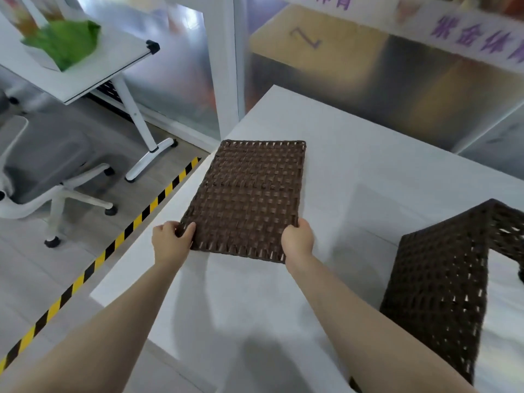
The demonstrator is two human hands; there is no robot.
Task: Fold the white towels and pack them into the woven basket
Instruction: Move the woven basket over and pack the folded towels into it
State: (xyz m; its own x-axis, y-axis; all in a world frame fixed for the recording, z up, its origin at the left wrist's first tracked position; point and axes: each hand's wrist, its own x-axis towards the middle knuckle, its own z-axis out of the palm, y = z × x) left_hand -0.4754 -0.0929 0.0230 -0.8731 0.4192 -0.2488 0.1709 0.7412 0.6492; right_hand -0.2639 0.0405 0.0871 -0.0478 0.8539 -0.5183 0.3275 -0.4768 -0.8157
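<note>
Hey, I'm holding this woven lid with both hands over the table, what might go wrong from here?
1. The lid is held only at its near corners by the left hand and right hand, so its far end may sag or tip.
2. It sits close to the table's left edge; set down there, it might slide to the floor.
3. The basket stands beside the right forearm, so a backward pull may bump it.

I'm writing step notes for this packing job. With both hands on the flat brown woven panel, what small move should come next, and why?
Probably lower the flat brown woven panel onto the white table and let go. The left hand and right hand each grip a near corner, so neither is free. The tall brown woven basket stands apart on the right, and no white towels are in view yet.
</note>
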